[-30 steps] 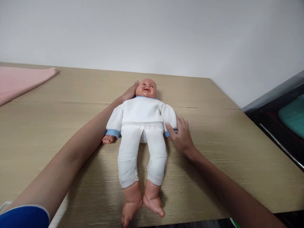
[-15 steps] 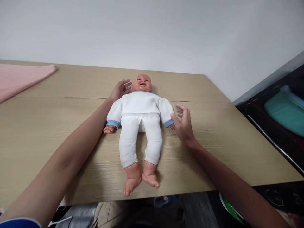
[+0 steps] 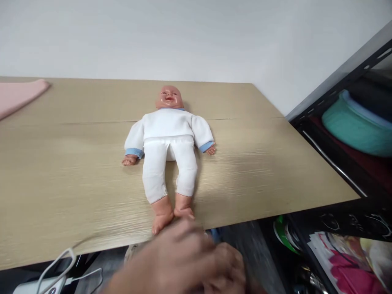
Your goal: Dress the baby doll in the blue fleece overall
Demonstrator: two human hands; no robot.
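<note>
The surface (image 3: 82, 183) carries a doll (image 3: 168, 124), face up, head towards twelve o'clock. At its six o'clock, the left hand (image 3: 174, 259) overlaps the right hand (image 3: 229, 265); blurred, I cannot tell whether fingers spread or pinch.

The wall (image 3: 153, 41) backs the table (image 3: 275, 175). A pink cloth (image 3: 20, 96) lies at far left. At right, a black rack (image 3: 330, 153) holds a teal item (image 3: 355, 124); a magenta item (image 3: 352, 269) sits lower. A white cable (image 3: 73, 257) loops at the near-left edge.
</note>
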